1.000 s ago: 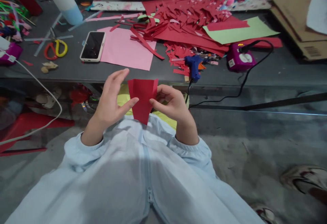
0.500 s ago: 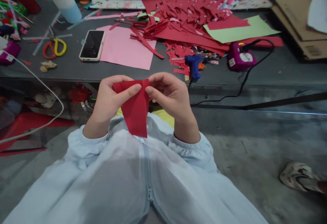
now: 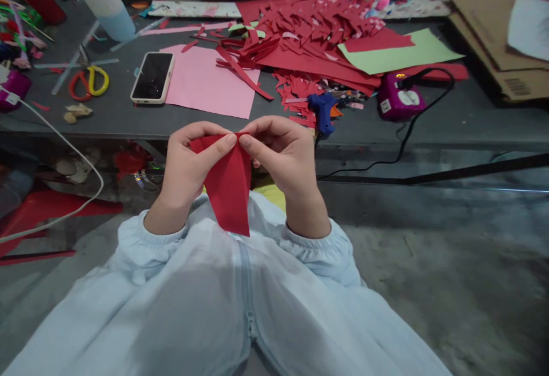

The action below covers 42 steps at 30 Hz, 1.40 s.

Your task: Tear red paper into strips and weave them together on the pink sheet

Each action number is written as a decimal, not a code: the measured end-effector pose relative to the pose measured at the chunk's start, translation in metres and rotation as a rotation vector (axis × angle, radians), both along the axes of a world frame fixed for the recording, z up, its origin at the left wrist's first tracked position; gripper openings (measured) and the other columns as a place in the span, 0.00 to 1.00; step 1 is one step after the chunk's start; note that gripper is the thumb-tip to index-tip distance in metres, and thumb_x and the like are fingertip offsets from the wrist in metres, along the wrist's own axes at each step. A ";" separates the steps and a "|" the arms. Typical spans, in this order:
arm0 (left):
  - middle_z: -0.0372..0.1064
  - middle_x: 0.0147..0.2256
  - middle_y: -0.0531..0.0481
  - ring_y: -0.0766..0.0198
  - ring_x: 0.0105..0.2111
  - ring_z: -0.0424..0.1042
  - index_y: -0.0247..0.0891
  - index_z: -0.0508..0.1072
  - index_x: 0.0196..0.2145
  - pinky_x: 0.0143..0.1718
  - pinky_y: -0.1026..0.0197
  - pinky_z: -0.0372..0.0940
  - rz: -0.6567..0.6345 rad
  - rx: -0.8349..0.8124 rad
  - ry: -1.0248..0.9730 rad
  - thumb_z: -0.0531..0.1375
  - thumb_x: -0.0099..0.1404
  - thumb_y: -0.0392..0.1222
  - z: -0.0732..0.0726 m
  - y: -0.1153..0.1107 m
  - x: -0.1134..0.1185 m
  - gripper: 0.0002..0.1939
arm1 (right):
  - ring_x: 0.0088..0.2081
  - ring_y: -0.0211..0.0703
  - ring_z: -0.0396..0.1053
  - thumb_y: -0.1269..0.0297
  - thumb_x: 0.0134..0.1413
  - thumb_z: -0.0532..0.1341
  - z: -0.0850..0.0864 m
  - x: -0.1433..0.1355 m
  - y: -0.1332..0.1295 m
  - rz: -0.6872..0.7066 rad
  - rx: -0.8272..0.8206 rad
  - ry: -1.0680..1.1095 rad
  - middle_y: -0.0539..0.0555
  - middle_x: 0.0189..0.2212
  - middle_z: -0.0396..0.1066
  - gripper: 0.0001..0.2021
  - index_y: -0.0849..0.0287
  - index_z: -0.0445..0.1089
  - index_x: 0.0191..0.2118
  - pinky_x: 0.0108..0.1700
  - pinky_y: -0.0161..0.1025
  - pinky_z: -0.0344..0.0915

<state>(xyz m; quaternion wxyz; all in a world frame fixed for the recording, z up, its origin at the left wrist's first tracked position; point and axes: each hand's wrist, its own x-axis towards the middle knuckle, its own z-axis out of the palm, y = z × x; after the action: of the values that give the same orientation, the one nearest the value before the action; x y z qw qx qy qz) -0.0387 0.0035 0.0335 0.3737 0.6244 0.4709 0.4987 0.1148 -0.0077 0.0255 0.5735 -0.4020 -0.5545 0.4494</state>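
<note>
A piece of red paper (image 3: pixel 229 190) hangs between my hands in front of the table edge, its lower end above my lap. My left hand (image 3: pixel 191 161) pinches its top edge, thumb on the near face. At the top right corner my right hand (image 3: pixel 285 161) grips the same paper between thumb and fingers, the two thumb tips almost touching. The fingers behind the paper are partly hidden. Beyond my hands, a pink sheet (image 3: pixel 210 87) lies on the table with a phone (image 3: pixel 152 77) at its left.
A heap of red paper strips (image 3: pixel 309 32) covers the table's back. A blue glue gun (image 3: pixel 323 111) lies at the front edge, near a purple box (image 3: pixel 398 98) with a black cable. Scissors (image 3: pixel 90 81), a white-and-blue bottle (image 3: pixel 100 1) and cardboard (image 3: pixel 493 27) are also there.
My right thumb has shifted left and up along the paper's top edge, now close to my left thumb. The paper stays held in both hands. The shoe at the right has left the view.
</note>
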 end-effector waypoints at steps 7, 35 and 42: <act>0.75 0.28 0.53 0.66 0.29 0.74 0.40 0.73 0.26 0.31 0.63 0.70 0.029 -0.028 -0.072 0.65 0.59 0.49 -0.003 0.000 0.006 0.11 | 0.29 0.36 0.70 0.47 0.52 0.68 -0.003 -0.003 0.000 -0.005 0.000 0.041 0.49 0.29 0.72 0.15 0.55 0.73 0.33 0.31 0.35 0.72; 0.75 0.23 0.54 0.70 0.22 0.72 0.39 0.79 0.25 0.26 0.67 0.69 0.026 -0.295 -0.461 0.77 0.44 0.49 -0.006 -0.004 0.006 0.15 | 0.26 0.32 0.67 0.48 0.45 0.72 -0.017 -0.005 0.003 -0.004 -0.142 0.226 0.47 0.25 0.73 0.17 0.57 0.74 0.30 0.28 0.31 0.67; 0.75 0.24 0.55 0.70 0.23 0.73 0.40 0.80 0.26 0.26 0.68 0.70 0.051 -0.243 -0.485 0.77 0.45 0.49 -0.011 -0.004 0.010 0.14 | 0.28 0.33 0.68 0.48 0.42 0.73 -0.021 -0.013 0.003 -0.093 -0.104 0.260 0.46 0.26 0.74 0.16 0.56 0.75 0.29 0.30 0.32 0.68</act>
<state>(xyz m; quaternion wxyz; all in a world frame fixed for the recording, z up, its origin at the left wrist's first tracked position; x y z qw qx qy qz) -0.0289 -0.0009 0.0228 0.5352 0.4252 0.4395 0.5828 0.1022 -0.0051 0.0049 0.6391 -0.3947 -0.4324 0.4988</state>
